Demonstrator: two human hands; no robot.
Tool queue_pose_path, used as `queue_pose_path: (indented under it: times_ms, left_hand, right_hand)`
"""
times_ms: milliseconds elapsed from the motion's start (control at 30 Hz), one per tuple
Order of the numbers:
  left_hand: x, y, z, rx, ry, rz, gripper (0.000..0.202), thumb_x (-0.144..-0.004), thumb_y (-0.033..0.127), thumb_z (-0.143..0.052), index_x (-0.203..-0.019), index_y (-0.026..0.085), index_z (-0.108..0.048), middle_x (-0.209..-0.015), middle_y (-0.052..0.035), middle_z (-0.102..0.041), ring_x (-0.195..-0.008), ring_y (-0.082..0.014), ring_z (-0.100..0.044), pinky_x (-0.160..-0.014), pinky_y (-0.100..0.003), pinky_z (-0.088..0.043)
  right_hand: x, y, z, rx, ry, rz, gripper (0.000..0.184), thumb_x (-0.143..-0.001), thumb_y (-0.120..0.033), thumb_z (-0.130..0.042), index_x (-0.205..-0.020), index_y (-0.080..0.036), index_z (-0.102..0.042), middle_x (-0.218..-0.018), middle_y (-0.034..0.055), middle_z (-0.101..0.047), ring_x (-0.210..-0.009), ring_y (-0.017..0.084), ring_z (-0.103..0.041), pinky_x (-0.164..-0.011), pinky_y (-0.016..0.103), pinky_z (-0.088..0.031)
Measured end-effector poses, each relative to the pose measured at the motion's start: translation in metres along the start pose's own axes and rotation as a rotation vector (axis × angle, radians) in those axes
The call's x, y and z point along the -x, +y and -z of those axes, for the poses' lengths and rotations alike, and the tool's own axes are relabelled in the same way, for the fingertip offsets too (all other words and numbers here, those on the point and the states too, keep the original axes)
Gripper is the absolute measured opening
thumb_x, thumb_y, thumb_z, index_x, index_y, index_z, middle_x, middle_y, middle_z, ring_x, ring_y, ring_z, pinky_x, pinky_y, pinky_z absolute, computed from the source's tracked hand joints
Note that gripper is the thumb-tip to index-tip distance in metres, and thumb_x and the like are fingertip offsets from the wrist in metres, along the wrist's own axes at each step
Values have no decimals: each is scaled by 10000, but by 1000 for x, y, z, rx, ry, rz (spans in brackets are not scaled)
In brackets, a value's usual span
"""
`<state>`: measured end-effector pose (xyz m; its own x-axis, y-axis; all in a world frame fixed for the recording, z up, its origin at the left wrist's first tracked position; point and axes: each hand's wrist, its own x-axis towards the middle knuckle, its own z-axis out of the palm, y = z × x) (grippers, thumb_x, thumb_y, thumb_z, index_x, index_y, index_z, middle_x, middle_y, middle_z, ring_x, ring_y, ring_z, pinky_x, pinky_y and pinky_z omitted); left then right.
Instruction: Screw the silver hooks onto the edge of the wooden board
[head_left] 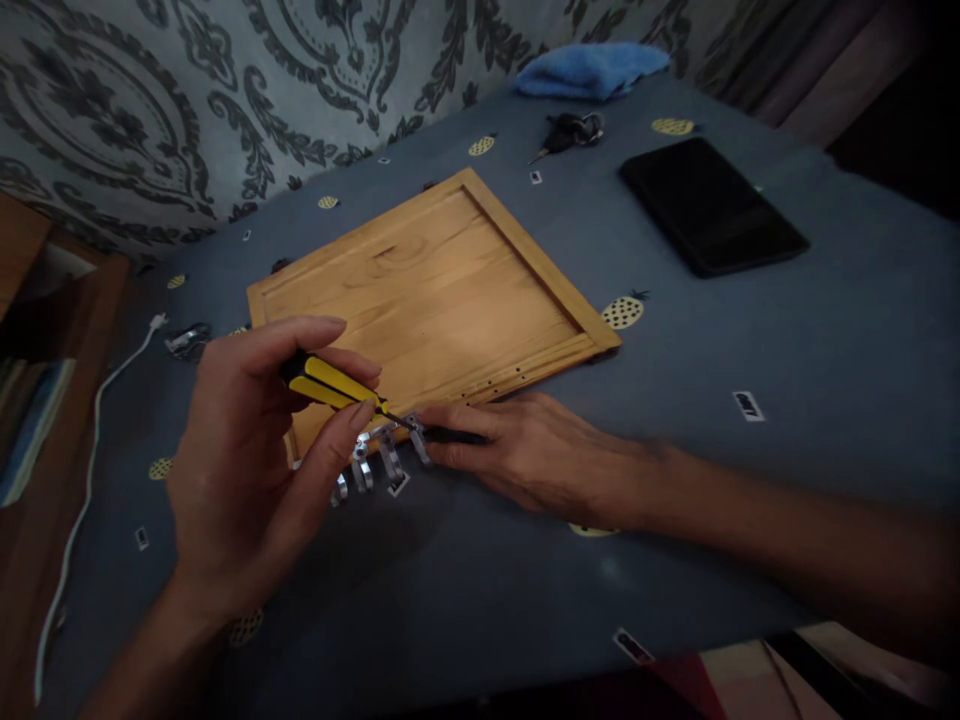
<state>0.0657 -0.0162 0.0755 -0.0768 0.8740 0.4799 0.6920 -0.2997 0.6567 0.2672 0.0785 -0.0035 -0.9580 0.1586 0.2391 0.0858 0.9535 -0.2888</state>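
Note:
My left hand (247,450) is closed around a yellow and black screwdriver (330,385), whose tip points right at a metal hook rack (379,455) lying at the near edge of a wooden board (427,285). My right hand (517,450) lies low on the blue cloth with its fingers pressed together at the rack's right end, pinching a small dark part that I cannot make out. The board lies flat, with a raised frame and a row of small holes along its near edge.
A black tablet (709,205) lies at the right rear. Scissors (570,130) and a blue cloth (589,68) are at the back. A white cable (90,440) runs along the left edge, beside a metal piece (187,340). A patterned wall stands behind.

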Motion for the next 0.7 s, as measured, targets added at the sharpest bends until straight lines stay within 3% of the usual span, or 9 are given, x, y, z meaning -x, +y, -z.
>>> queue_pose_path:
  times_ms: [467, 567, 700]
  left_hand:
    - [1, -5, 2, -69, -8, 41, 509, -866, 142, -710, -1309, 343, -560, -1099, -36, -616, -1026, -219, -693, -845, -409, -629]
    - [1, -8, 2, -112, 0, 16, 537, -865, 154, -718, -1332, 361, -552, -1111, -20, -608, -1007, -197, -697, -844, -373, -637]
    - [1, -13, 0, -242, 54, -114, 597, -819, 220, -779, -1351, 390, -569, -1159, -4, -610, -969, -197, -675, -708, -316, -649]
  right_hand:
    - [-1, 0, 0, -27, -13, -6, 484, -854, -39, -589, -1302, -218, -632, -1434, 65, -585, -926, 188, -701, -572, 270, -525]
    - [0, -1, 1, -23, -20, -9, 475, -872, -53, -588, -1316, -217, -626, -1436, 74, -584, -934, 186, -699, -585, 268, -526]
    - [0, 1, 0, -14, 1, 3, 501, -849, -49, -601, -1321, -216, -622, -1458, 83, -566, -935, 191, -699, -604, 273, -529]
